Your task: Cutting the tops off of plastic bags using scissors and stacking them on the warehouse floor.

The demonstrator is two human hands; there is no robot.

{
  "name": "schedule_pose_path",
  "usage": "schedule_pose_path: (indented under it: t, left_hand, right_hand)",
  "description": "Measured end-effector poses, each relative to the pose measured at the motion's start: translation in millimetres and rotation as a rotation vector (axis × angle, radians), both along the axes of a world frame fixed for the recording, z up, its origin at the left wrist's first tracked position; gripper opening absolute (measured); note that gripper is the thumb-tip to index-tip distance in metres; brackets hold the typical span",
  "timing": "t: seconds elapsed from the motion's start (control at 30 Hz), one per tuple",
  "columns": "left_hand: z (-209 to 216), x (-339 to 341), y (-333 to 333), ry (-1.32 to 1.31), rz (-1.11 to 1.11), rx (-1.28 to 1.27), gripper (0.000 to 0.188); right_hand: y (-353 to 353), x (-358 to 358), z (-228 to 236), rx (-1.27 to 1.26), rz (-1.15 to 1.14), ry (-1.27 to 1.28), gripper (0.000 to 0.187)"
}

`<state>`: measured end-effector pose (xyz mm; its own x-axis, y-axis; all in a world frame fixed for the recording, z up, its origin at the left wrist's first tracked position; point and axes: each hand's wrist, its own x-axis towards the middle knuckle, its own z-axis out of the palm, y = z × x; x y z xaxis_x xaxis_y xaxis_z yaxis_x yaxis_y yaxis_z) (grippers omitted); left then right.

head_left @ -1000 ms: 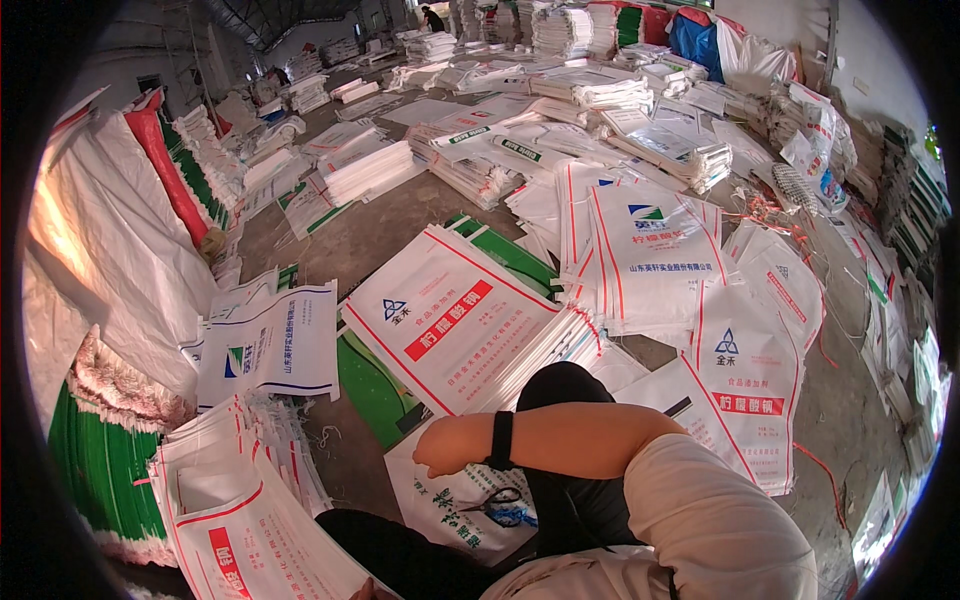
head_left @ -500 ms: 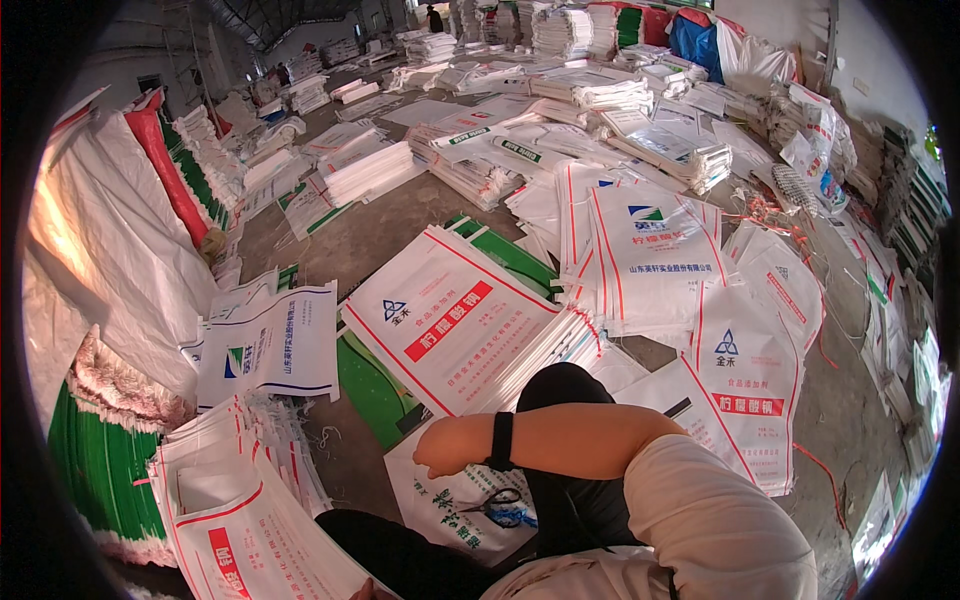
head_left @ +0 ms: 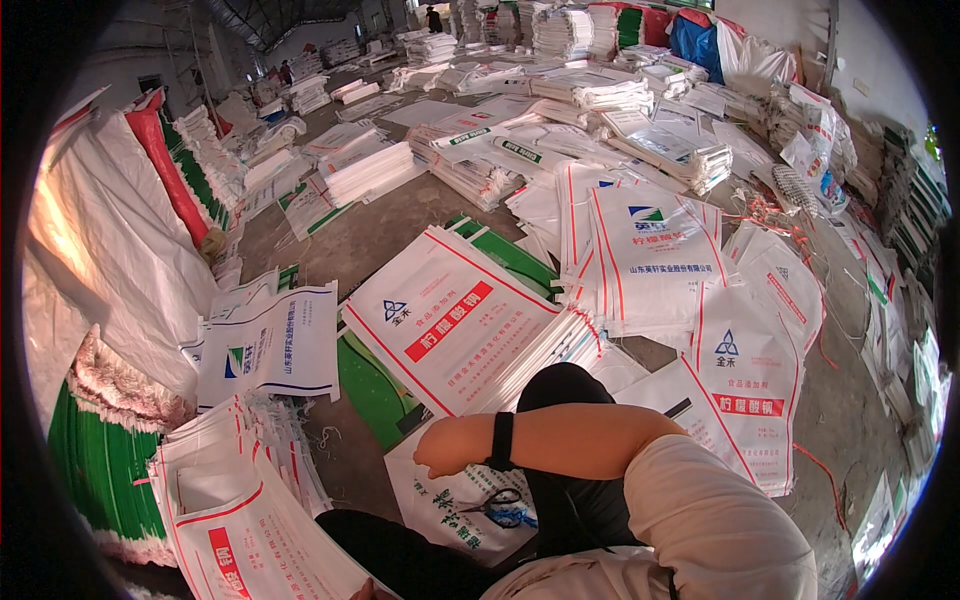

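Note:
My right hand (head_left: 440, 447) is at the centre front, its fingers curled, above a white sack with green print (head_left: 425, 492) between my legs. Anything inside those fingers is hidden. Scissors (head_left: 508, 510) with dark and blue handles lie on that sack, below my wrist. Only a small part of my left hand (head_left: 372, 590) shows at the lower edge, closed on the edge of a white woven sack with red print (head_left: 275, 545). This sack lies at the lower left, over a pile of similar sacks. Beyond my right hand rests a stack of red-printed sacks (head_left: 455, 325).
A blue-printed sack (head_left: 270, 345) lies to the left, near a green bundle (head_left: 105, 470). Fanned sacks (head_left: 650, 250) spread at the right, with red cord (head_left: 825, 480) beside them. Stacks fill the hall behind; a distant person (head_left: 433, 18) stands there.
Both hands keep nearly the same place, and the near sacks and scissors stay put. A small figure has come into sight at the far left back.

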<state>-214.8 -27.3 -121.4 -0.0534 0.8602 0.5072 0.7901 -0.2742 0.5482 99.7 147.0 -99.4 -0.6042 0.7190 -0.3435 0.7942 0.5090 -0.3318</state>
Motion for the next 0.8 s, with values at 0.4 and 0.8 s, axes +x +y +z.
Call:
schedule_pose_path:
  t: [0.4,0.8]
  left_hand:
    - [1.0,0.3,0.0,-0.013,0.007,-0.023,0.019]
    - [-0.1,0.1,0.3,-0.017,0.010,-0.015,0.020]
  right_hand:
    - [0.2,-0.3,-2.2,0.002,0.001,0.011,0.036]
    - [-0.1,0.2,0.4,-0.010,0.011,0.012,0.037]
